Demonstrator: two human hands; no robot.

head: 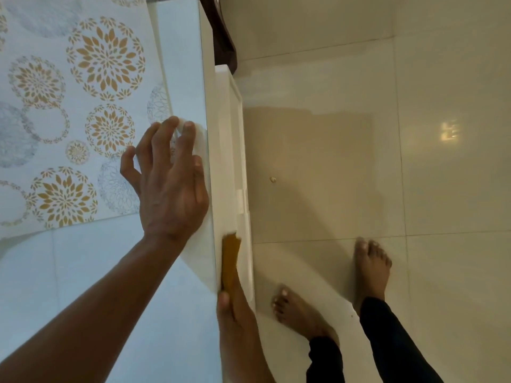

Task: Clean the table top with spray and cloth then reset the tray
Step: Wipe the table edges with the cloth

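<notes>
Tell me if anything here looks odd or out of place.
A small pale crumb lies on the floor beside the table. Nothing else stands out.

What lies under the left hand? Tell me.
A white cloth shows past the fingers of the left hand, on the glass table top. The rest is covered.

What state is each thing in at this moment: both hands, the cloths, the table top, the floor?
left hand: fingers spread, pressing the white cloth at the table edge.
white cloth: flat under the left hand, mostly covered.
right hand: below the table edge, holding the yellow cloth.
yellow cloth: against the table's side.
table top: glossy, patterned.
floor: glossy tiles, small crumb lying on it.
</notes>
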